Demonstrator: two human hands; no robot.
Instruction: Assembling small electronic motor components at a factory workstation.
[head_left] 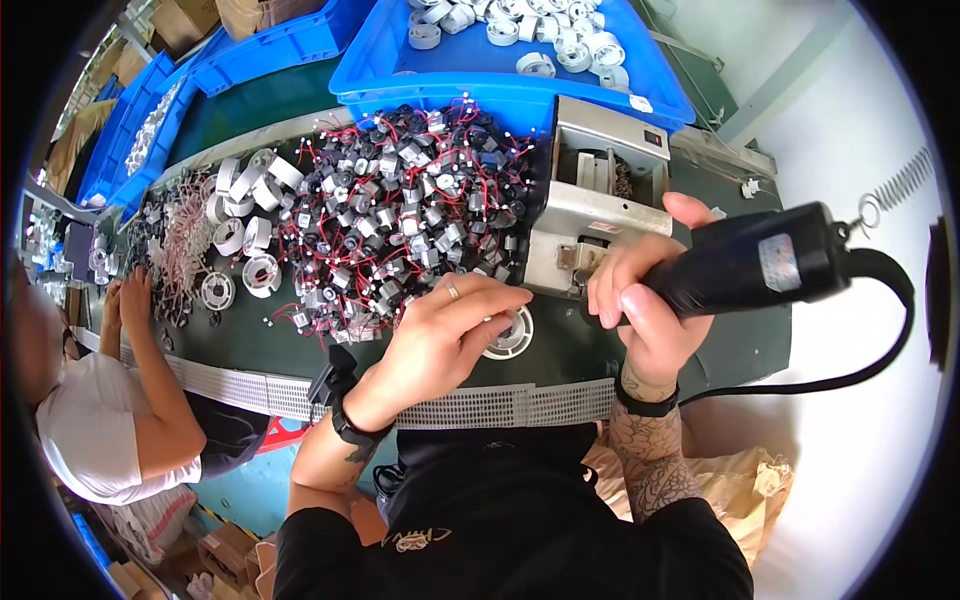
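Note:
My right hand (645,290) is wrapped round a black electric screwdriver (765,255), which lies almost level with its cord end to the right. Its tip is hidden behind my fingers, close to the metal screw feeder (600,170). My left hand (455,325) is closed in a pinch, thumb against fingers, over a white round housing (515,336) on the dark bench. What the pinch holds, if anything, is hidden. Beside that hand rises a big heap of small motors (400,205) with red and black wires.
A blue bin (520,95) of white rings stands behind the heap. Loose white rings (245,195) and wires lie to the left. At the far left, another person (130,400) works at the bench. A coiled spring (900,180) holds the screwdriver; its black cable (850,385) loops down right.

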